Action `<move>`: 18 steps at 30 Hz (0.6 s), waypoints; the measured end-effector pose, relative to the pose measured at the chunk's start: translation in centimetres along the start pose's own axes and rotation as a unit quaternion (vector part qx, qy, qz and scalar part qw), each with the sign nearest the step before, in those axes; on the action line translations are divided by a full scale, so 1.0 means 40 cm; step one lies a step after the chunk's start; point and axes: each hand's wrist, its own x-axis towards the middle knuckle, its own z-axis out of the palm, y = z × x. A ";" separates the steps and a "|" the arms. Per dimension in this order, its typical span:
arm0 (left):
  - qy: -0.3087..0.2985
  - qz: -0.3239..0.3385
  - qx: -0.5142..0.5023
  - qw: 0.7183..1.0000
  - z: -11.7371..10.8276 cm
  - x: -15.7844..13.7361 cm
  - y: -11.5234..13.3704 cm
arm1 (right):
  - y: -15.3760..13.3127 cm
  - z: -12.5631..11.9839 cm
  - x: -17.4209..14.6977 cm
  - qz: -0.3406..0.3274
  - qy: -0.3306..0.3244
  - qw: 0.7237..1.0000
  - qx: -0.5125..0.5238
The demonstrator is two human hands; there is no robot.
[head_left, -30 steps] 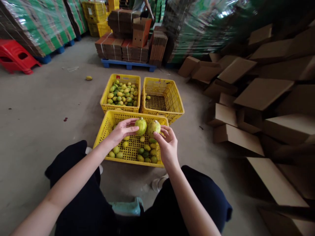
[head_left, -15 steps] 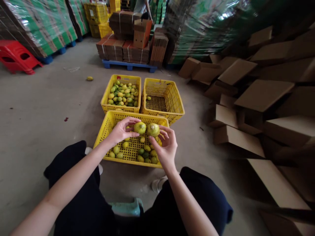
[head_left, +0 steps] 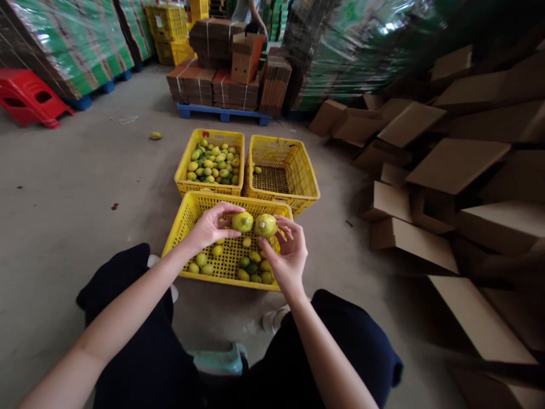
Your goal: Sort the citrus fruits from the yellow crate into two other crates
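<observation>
Over the nearest yellow crate (head_left: 230, 279), my left hand (head_left: 210, 228) pinches a yellow-green lemon (head_left: 242, 222) between thumb and fingers. Close beside it, my right hand (head_left: 289, 247) grips a second lemon (head_left: 266, 225), its pale stem end turned toward me. Below the hands, several lemons lie on the crate's perforated floor: a green and yellow group (head_left: 254, 267) at the right and a smaller group (head_left: 201, 264) at the left. My hands cover part of the crate's inside.
Behind stand a yellow crate (head_left: 181, 186) full of lemons and another crate (head_left: 313, 170) with a few in its left corner. One lemon (head_left: 155, 136) lies on the floor. Cardboard boxes (head_left: 457, 165) heap up on the right. A red stool (head_left: 32, 96) stands left, a blue pallet (head_left: 224, 113) behind.
Both lemons have turned slightly in my fingers, the right one's stem end now tipped lower and to the left. My hands stay in nearly the same place.
</observation>
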 end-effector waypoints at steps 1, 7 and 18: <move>-0.001 0.001 0.000 1.000 0.000 0.000 0.000 | 0.000 0.000 0.000 -0.002 0.000 1.000 -0.001; -0.001 -0.008 0.009 1.000 -0.002 -0.001 0.002 | -0.004 -0.001 0.004 -0.013 -0.002 1.000 -0.009; 0.017 -0.147 -0.185 0.972 0.022 0.008 -0.035 | 0.002 0.021 0.033 0.299 -0.104 0.907 0.279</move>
